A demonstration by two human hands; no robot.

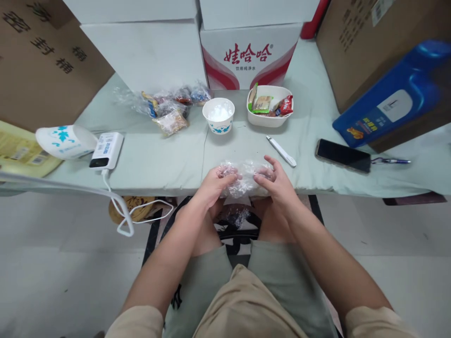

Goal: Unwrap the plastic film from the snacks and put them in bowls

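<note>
While the clear plastic wrap (245, 188) lies crumpled at the middle of the desk's (169, 164) near edge, the left hand (219, 182) pinches its left side between thumb and fingers and the right hand (277, 180) pinches the other, index finger raised. It looks light, limp and slippery, probably best gripped by its bunched sides. Along the far edge, a white box (248, 70) reads 娃哈哈 and 饮用纯净水, while the far-left corner's brown carton (38, 80) shows 密封桶.

On my feed I've got a phone (343, 156), pen (394, 161) and big blue bottle (373, 89) right of the fingers (274, 163), a white power bank (108, 148) way left, red-and-white carton (244, 79) straight beyond.
</note>
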